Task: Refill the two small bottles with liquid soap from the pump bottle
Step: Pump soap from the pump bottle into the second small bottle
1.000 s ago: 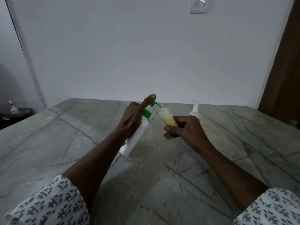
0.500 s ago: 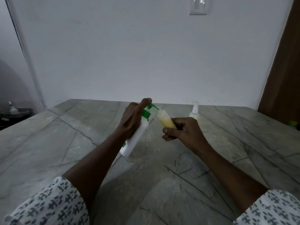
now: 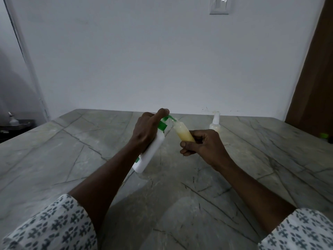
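Observation:
My left hand [image 3: 146, 131] grips a white pump bottle [image 3: 150, 154] with a green pump head, tilted above the table, with the index finger pressing down on the pump. The green spout meets the open mouth of a small clear bottle [image 3: 182, 133] holding yellowish soap. My right hand [image 3: 204, 146] holds this small bottle by its lower part, tilted toward the spout. A second small bottle [image 3: 215, 123] with a white nozzle cap stands upright on the table behind my right hand.
A grey marble table [image 3: 72, 159] with dark veins lies under both arms. A dark tray with a small bottle [image 3: 12, 120] sits beyond the left edge. A brown door [image 3: 313, 87] stands at right, and a small green object [image 3: 324, 135] lies by the right edge.
My left index finger has come down onto the pump head, pressing it lower. Both bottles have stayed together, mouth to spout.

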A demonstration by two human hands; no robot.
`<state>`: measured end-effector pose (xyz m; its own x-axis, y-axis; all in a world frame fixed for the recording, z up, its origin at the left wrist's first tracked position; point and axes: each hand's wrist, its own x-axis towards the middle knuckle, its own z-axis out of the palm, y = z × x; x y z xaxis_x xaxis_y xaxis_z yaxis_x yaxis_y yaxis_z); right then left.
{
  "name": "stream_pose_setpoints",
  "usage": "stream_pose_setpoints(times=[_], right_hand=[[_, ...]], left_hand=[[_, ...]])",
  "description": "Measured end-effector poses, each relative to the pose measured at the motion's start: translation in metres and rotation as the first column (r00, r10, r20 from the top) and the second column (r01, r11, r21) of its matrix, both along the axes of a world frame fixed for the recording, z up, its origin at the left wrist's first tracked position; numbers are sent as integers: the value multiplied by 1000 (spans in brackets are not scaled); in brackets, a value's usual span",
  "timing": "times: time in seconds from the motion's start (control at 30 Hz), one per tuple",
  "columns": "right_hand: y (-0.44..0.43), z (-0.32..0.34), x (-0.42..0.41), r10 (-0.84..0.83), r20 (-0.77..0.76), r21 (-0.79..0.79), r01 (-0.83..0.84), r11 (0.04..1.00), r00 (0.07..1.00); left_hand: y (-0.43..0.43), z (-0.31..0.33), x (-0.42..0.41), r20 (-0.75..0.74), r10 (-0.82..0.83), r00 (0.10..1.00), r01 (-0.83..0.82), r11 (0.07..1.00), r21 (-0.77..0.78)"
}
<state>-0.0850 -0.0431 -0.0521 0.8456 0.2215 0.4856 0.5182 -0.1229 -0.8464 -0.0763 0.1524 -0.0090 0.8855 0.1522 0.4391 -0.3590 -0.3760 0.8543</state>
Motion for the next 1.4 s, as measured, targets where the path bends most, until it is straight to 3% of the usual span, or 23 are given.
stream_pose_setpoints(times=[0.6,0.97,1.2,1.4], right_hand=[[2,1,0,25,-15,35,-25,999,1000],[3,-3,0,34,-1,19,-34,999,999],[11,-6,-5,212,-158,176,-184,967,964],[15,-9,-4,247,-178,199,-211,957,953]], left_hand=[[1,1,-2,-27,-31,999,32,999,34],[2,-3,4,42,13,999,-14,1000,22],[2,-2,3,4,-2,1000,1,999,51],[2,-3,1,-10,-3,1000,3,998,56]])
